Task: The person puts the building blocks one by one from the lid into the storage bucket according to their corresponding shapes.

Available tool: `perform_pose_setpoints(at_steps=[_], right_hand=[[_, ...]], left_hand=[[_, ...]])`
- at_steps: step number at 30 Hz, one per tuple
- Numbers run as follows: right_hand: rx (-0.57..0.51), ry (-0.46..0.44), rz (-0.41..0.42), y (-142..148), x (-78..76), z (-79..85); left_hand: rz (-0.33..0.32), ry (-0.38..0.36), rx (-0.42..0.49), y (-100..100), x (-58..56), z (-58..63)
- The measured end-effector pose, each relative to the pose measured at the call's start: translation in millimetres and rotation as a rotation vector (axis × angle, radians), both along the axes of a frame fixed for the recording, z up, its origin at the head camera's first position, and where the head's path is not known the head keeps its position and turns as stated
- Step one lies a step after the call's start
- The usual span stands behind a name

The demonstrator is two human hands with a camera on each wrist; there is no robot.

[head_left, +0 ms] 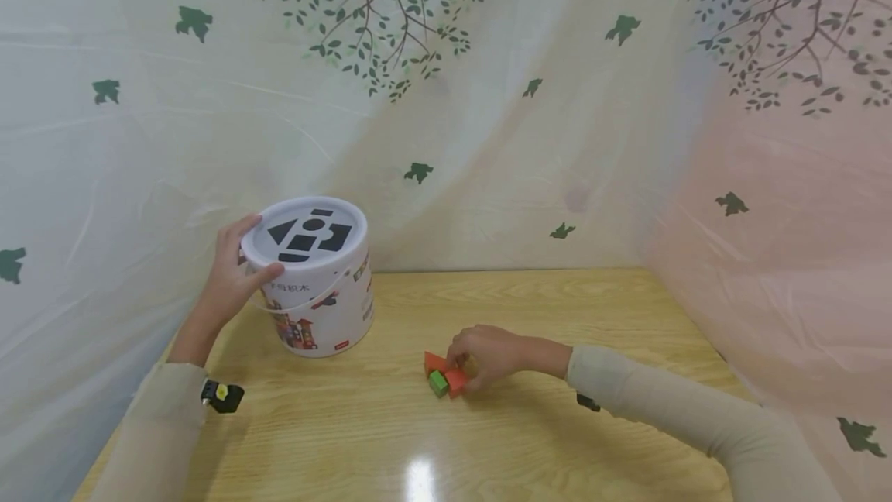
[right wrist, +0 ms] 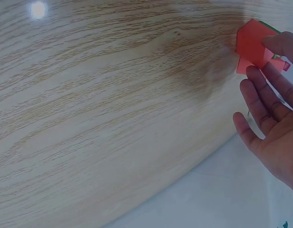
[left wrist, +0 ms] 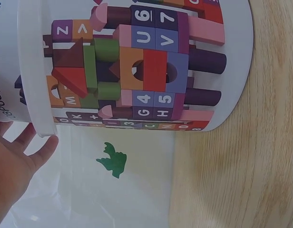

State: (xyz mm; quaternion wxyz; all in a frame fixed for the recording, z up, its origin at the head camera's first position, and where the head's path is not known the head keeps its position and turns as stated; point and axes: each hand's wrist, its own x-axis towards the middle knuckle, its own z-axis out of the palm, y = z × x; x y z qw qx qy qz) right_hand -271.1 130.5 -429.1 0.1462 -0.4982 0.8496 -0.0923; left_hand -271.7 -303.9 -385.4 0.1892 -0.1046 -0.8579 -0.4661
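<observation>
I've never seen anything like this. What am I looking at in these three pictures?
No machine is doing the work here: these are a person's bare hands. The wide picture is taken from the person's head; the other two are taken from the left and right wrists. On the table stands a white bucket with a lid; the left hand touches the lid's rim. Further right sit a green block and, close to it, a red block. The right hand seems to pinch a second red block between thumb and fingers.
</observation>
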Motion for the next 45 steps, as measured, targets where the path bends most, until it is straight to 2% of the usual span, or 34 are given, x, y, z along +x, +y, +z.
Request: perform_pose_setpoints(at_steps=[9,17,23,31,37,45], right_hand=[[-0.028,-0.022,0.018,1,-1.6,-2.9],[-0.008,-0.032,0.012,0,-2.4,-2.0],[0.006,-0.088,-0.032,1,-5.3,1.5],[-0.026,-0.109,-0.029,4,-12.2,15.4],[-0.023,-0.143,-0.064,5,-16.9,26.4],[-0.011,-0.125,-0.071,4,-25.6,41.3]], left_hand=[[-0.002,0.005,0.005,1,0.9,0.8],[0.012,-0.006,-0.006,3,0.6,1.9],[0.018,-0.005,-0.004,3,0.3,1.2],[0.018,-0.001,-0.007,4,1.3,0.9],[0.013,0.002,-0.003,3,1.3,0.2],[0.017,-0.001,-0.001,3,-0.1,-1.2]])
